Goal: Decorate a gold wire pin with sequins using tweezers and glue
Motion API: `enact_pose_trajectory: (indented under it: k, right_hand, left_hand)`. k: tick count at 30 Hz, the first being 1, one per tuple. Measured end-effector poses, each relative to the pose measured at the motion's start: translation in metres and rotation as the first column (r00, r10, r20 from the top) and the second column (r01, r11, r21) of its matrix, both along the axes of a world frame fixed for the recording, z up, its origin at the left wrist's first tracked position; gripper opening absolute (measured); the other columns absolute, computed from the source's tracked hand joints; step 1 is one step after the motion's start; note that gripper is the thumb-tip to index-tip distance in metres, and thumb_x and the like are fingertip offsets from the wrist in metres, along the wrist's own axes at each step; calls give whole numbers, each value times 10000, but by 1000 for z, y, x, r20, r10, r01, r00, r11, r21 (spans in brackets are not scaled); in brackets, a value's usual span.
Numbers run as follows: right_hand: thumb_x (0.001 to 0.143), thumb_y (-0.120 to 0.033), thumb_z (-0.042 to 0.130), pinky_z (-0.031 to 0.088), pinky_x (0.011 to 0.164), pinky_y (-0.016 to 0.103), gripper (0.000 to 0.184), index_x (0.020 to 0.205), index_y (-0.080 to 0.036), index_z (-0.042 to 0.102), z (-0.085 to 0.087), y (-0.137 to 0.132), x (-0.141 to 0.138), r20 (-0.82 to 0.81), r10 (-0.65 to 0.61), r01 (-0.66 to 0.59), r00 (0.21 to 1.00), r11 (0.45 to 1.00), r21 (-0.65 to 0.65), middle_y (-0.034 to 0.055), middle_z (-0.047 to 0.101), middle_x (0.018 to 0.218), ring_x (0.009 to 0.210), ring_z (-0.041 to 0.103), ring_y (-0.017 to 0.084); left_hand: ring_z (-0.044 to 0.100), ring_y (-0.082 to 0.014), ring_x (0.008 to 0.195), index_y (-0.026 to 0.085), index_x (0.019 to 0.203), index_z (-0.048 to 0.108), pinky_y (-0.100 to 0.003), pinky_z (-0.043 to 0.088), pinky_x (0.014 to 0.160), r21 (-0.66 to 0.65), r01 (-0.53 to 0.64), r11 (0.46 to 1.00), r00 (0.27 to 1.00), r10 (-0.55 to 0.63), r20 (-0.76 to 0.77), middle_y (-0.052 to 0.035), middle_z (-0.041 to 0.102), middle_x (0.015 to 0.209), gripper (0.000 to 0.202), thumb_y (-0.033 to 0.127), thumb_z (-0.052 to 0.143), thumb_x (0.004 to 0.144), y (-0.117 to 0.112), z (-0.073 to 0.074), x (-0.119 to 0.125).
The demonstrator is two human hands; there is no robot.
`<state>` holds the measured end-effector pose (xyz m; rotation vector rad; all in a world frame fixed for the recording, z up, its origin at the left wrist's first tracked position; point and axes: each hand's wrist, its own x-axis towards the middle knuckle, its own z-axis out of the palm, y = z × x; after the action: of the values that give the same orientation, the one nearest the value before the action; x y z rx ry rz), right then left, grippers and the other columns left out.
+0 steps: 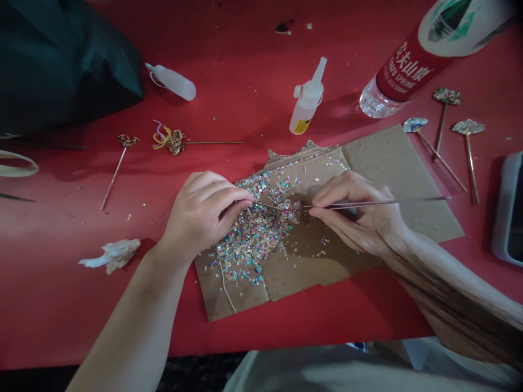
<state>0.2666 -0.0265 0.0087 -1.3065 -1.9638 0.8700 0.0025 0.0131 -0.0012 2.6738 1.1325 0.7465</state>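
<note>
My left hand (204,215) pinches a thin metal rod (267,205), whose far end reaches into a heap of multicoloured glitter flakes (253,234). My right hand (351,212) is shut on long, slim tweezers (339,206), and their tips meet the end of the rod. A small clump of flakes sits at that spot. The heap lies on a torn cardboard sheet (384,158), and both hands hover just over it. The tweezer tips are partly hidden among the flakes.
On the red tabletop (61,218) lie two plastic glue bottles (308,98) (174,81) and a Nongfu Spring water bottle (408,68). Several glitter-topped metal sticks (468,128) lie around. A crumpled tissue (114,255) and a dark green bag (61,65) lie left.
</note>
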Motion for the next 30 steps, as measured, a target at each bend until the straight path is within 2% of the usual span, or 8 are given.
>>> enact_pose_trajectory:
  k: [6, 11, 21, 26, 30]
  right_hand:
    - [843, -263, 602, 473, 680, 409, 100, 815, -300, 513, 3, -1, 1, -86, 16, -7, 996, 995, 99, 17, 644, 780, 722, 608, 206]
    - [818, -189, 618, 462, 700, 392, 143, 855, -284, 518, 2, 0, 4, -45, 81, -72, 996, 981, 180, -1, 643, 787, 710, 605, 183]
    - [808, -171, 617, 462, 695, 389, 133, 859, -255, 527, 2, 2, 3, 9, 116, -115, 993, 965, 235, 17, 659, 774, 688, 612, 180]
    - [779, -162, 648, 478, 661, 352, 153, 867, -245, 555, -1, 3, 4, -99, 115, -80, 988, 951, 300, 12, 653, 772, 684, 612, 166]
    - [800, -168, 631, 480, 647, 344, 132, 859, -256, 552, 0, 4, 4, -70, 109, -82, 992, 948, 307, 4, 657, 768, 677, 617, 163]
  left_hand:
    - [596, -171, 754, 259, 871, 654, -335, 438, 741, 17, 3, 1000, 1000, -4, 13, 11, 688, 767, 111, 343, 583, 870, 0, 0, 0]
    - [591, -168, 745, 252, 871, 657, -329, 436, 729, 11, 4, 1000, 999, -4, 34, 12, 688, 758, 114, 337, 582, 871, 0, 0, 1]
    - [576, -167, 748, 235, 870, 655, -319, 433, 727, 9, 13, 1000, 999, -14, 43, 7, 686, 765, 96, 315, 602, 860, 0, 0, 0]
    - [570, -162, 743, 220, 862, 654, -310, 430, 722, 8, 9, 1000, 998, -10, 63, 4, 677, 756, 85, 292, 607, 857, 1, 1, 0]
    - [566, -156, 744, 221, 868, 651, -305, 426, 725, 2, 9, 1000, 997, -9, 75, 6, 674, 756, 79, 288, 612, 856, 1, 1, 0]
